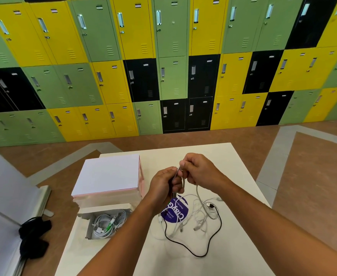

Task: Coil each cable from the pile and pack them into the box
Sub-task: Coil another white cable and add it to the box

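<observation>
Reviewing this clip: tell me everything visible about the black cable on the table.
The black cable is thin, uncoiled, and looks rubber-sheathed. It lies flat on the white table in a loose open loop around the near side of the tangled white cables. One end near a purple sticker is hard to make out; the other shows a dark plug. Neither hand touches it.

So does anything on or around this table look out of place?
Mostly no. The black bundle lying on the floor left of the table looks odd, away from the cable pile; what it is, I cannot tell.

Locker room: wall of coloured lockers (pixel 163 66)
</observation>
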The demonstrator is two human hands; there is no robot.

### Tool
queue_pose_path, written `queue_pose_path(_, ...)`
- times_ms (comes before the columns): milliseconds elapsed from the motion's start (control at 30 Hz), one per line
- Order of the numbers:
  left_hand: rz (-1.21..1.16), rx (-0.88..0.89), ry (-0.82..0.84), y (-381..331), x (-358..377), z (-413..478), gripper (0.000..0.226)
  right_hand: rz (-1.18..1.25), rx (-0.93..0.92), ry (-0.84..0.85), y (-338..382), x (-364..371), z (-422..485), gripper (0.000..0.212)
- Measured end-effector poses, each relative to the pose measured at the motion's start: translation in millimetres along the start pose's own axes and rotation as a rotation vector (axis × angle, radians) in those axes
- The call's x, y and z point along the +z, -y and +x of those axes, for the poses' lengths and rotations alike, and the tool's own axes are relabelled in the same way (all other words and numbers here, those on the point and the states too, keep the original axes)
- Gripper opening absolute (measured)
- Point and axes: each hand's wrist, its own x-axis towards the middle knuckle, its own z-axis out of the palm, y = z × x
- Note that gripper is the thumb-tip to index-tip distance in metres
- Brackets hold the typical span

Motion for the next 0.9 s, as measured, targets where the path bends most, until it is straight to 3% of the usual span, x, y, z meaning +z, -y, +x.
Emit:
queue_pose_path(133, 0.023, -0.030, -0.021, -3, -4, -1, 0.036, 0.065, -0.003, 0.080, 1, -2, -2, 0.017)
queue_pose_path(233, -0.089, -0.073, 0.015, -8, -8, 1, 0.038, 0.100, -0.029, 0.036, 3, -10, 1, 0.015)
queue_pose_path(533, -0.418, 0.006, -0.114, -15, -4, 14, 0.036, 0.075, 0.129, 0.096, -24, 22, -5, 0.032)
queue_pose_path(800, -0.292, 0.185, -0.299, -6, -2, 25, 0.032, -0.236, 0.139, 0.303, -17, 36, -22, 0.026)
queue_pose_path(900, -0.036, 0.274, -0.330, -5, -6, 29, 0.032, -0.330, 0.075, 0.311, -8, 36, -24, 0.028)
